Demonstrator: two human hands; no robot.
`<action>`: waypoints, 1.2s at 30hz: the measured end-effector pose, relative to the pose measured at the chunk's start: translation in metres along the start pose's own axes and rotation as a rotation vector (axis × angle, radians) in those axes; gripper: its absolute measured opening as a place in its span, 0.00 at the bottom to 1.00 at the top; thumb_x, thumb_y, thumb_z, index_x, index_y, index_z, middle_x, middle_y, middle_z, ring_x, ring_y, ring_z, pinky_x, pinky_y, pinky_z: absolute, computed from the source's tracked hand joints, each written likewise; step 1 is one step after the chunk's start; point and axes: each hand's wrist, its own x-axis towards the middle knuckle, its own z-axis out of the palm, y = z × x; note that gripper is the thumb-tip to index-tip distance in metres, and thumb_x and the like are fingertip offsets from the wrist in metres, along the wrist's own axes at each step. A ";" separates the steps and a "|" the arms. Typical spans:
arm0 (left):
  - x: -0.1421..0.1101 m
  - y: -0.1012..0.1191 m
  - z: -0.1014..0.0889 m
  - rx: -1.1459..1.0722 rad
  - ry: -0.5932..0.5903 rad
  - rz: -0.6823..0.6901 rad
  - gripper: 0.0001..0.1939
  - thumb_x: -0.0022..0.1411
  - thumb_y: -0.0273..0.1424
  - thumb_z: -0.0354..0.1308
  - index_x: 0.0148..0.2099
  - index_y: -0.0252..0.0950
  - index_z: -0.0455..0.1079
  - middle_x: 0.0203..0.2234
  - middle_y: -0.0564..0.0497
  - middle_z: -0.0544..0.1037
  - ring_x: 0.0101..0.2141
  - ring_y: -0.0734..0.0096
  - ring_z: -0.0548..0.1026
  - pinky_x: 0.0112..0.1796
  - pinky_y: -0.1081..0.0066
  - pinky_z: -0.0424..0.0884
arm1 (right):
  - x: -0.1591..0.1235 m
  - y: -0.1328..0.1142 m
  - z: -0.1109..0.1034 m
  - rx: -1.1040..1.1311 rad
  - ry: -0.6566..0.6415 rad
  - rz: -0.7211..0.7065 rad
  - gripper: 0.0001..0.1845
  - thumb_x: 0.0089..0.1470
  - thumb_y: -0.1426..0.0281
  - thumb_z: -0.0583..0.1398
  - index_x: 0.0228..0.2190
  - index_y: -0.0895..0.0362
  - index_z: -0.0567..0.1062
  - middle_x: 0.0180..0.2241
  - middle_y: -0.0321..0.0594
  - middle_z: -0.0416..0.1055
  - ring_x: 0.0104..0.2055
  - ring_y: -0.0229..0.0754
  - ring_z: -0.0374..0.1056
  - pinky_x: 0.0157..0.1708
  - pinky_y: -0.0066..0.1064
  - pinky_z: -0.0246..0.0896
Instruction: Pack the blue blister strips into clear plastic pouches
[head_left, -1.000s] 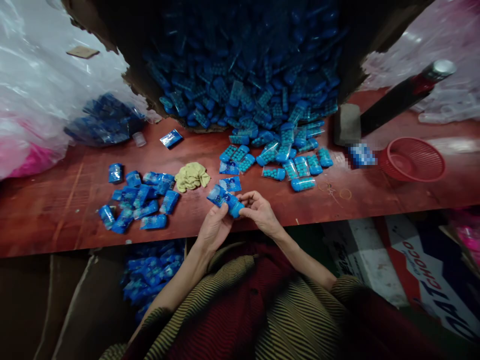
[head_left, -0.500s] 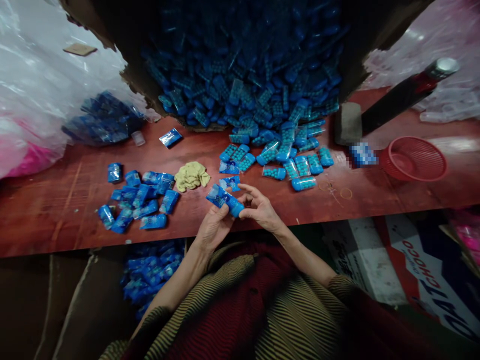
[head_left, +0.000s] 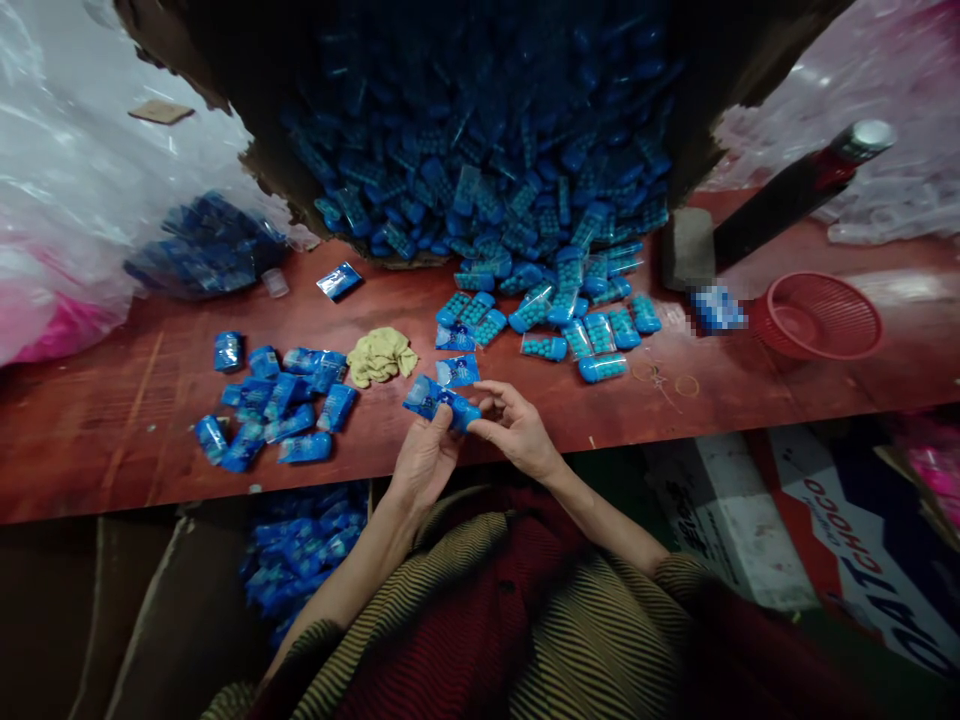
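Between both hands, just over the table's front edge, is a small candy bottle in a blue printed sleeve (head_left: 441, 402). My left hand (head_left: 427, 455) pinches it with the thumb on top. My right hand (head_left: 517, 430) has its thumb and fingers closed on the bottle's right end. Just beyond lie two flat blue printed sleeves (head_left: 457, 371). To the left is a group of sleeved bottles (head_left: 279, 393), with a crumpled yellow cloth (head_left: 381, 356) beside it. Clear bottles of blue candy balls (head_left: 600, 335) without sleeves lie to the right.
A large torn carton (head_left: 225, 130) full of candy bottles stands at the back. On the right are a red plastic basket (head_left: 821, 318), a grey block (head_left: 690, 250) and a dark cylinder (head_left: 795, 195). Below the table's left part, more wrapped bottles (head_left: 300, 550) fill a box.
The held bottle has shifted slightly left and its right end is more covered by my right fingers. The nearer flat sleeve now shows more fully. The whole view has moved slightly.
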 end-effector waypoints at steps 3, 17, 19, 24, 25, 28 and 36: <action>-0.001 0.002 0.001 0.041 -0.024 -0.015 0.13 0.46 0.31 0.68 0.35 0.30 0.73 0.28 0.48 0.79 0.36 0.67 0.76 0.41 0.71 0.70 | -0.004 0.000 0.001 -0.118 0.017 -0.082 0.23 0.46 0.67 0.65 0.46 0.50 0.70 0.35 0.36 0.69 0.37 0.39 0.67 0.41 0.32 0.63; 0.005 0.001 -0.009 -0.064 -0.097 -0.138 0.10 0.52 0.25 0.63 0.39 0.32 0.73 0.33 0.48 0.79 0.33 0.72 0.76 0.37 0.74 0.71 | 0.006 -0.001 -0.007 -0.082 -0.020 -0.059 0.36 0.40 0.66 0.69 0.52 0.47 0.67 0.25 0.28 0.59 0.26 0.34 0.55 0.32 0.28 0.58; 0.005 0.001 -0.008 -0.049 -0.104 -0.132 0.09 0.51 0.27 0.64 0.37 0.32 0.73 0.32 0.48 0.79 0.32 0.72 0.76 0.36 0.74 0.71 | 0.007 0.000 -0.007 -0.070 -0.002 -0.058 0.37 0.38 0.65 0.70 0.51 0.46 0.67 0.27 0.29 0.59 0.27 0.33 0.56 0.32 0.27 0.58; 0.005 -0.001 -0.009 -0.025 -0.075 -0.144 0.09 0.49 0.29 0.65 0.35 0.31 0.74 0.31 0.48 0.80 0.30 0.72 0.76 0.35 0.75 0.70 | 0.008 0.000 -0.007 0.002 -0.023 -0.011 0.40 0.35 0.64 0.71 0.51 0.44 0.67 0.31 0.31 0.59 0.32 0.35 0.60 0.34 0.28 0.60; 0.005 -0.001 -0.009 -0.020 -0.077 -0.149 0.10 0.49 0.29 0.66 0.35 0.31 0.74 0.31 0.47 0.80 0.31 0.72 0.76 0.35 0.75 0.70 | 0.008 0.000 -0.007 0.009 -0.033 -0.009 0.41 0.35 0.64 0.71 0.52 0.44 0.66 0.31 0.31 0.59 0.32 0.35 0.60 0.34 0.28 0.60; 0.005 -0.001 -0.009 -0.001 -0.098 -0.146 0.10 0.49 0.30 0.66 0.36 0.32 0.75 0.31 0.48 0.80 0.31 0.72 0.76 0.36 0.74 0.70 | 0.010 -0.003 -0.008 -0.004 -0.049 -0.013 0.42 0.35 0.65 0.71 0.54 0.45 0.64 0.31 0.31 0.60 0.31 0.35 0.60 0.34 0.29 0.59; 0.002 0.002 -0.003 0.067 -0.169 -0.120 0.15 0.42 0.35 0.70 0.32 0.31 0.75 0.27 0.50 0.79 0.30 0.73 0.75 0.38 0.75 0.70 | 0.014 -0.006 -0.011 -0.049 -0.097 -0.003 0.45 0.35 0.62 0.71 0.55 0.51 0.61 0.27 0.29 0.58 0.28 0.33 0.54 0.31 0.27 0.55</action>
